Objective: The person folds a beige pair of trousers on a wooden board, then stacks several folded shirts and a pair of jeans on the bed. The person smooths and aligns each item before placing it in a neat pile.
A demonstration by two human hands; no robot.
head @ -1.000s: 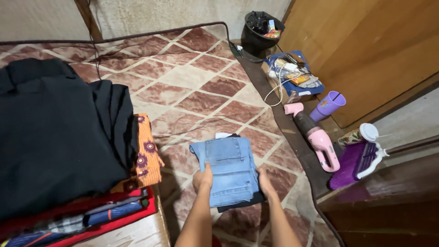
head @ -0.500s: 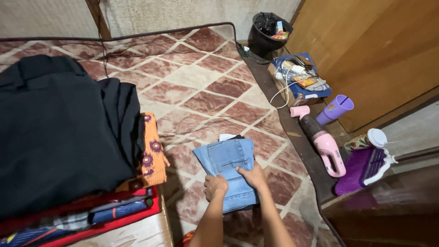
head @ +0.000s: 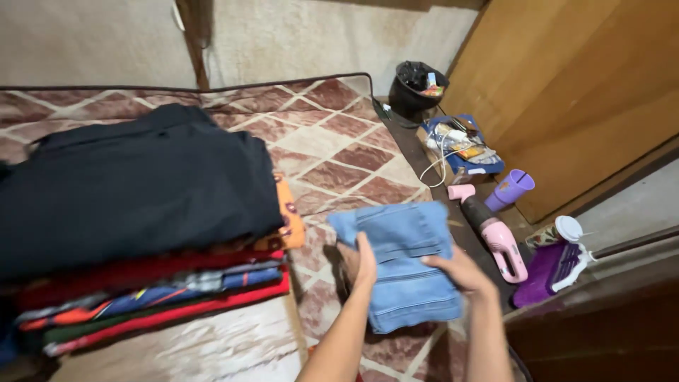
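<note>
Folded jeans sit lifted, apparently off the mattress, fingers of both hands clamped on them.

Both forearms reach forward from the lower edge, roughly parallel. The left hand is raised, fingers together and pointing up, thumb tucked behind. The right hand angles inward, fingers curled.

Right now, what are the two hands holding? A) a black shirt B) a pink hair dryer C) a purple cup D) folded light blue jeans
D: the left hand and right hand grip the folded light blue jeans from either side.
</note>
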